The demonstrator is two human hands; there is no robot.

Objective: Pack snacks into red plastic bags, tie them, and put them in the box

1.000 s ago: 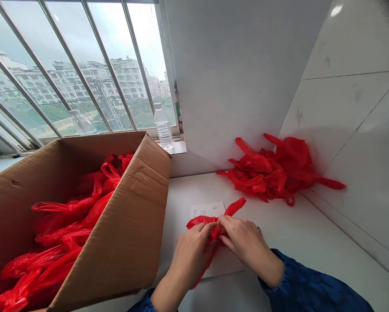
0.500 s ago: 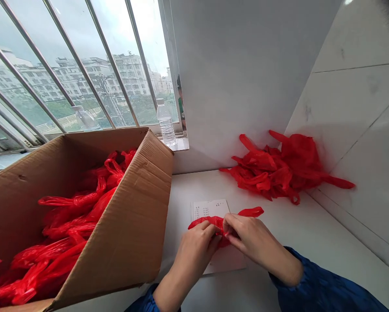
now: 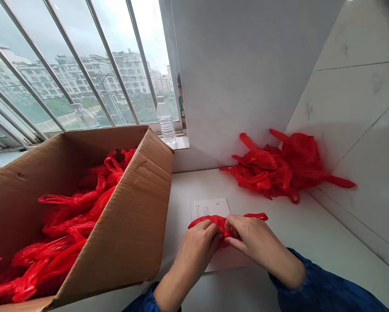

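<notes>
A crumpled red plastic bag [image 3: 218, 221] lies between my hands, above a sheet of paper [image 3: 228, 260] with rows of writing. My left hand [image 3: 197, 242] is closed on the bag's left part, its fingertips partly hidden by the knuckles. Thumb and forefinger of my right hand [image 3: 248, 234] pinch the same bag near its middle. One end of the bag sticks out to the right beyond my right hand.
On the left stands an open cardboard box [image 3: 139, 216] with several red plastic bags [image 3: 67, 225] in it. A pile of red bags [image 3: 275, 167] lies in the back right corner of the white table [image 3: 311, 242]. A clear bottle [image 3: 166, 121] stands on the windowsill.
My right hand has shifted slightly to the right, and its thumb and forefinger sit a little differently on the bag. The bag's right end reaches further right and looks thinner.
</notes>
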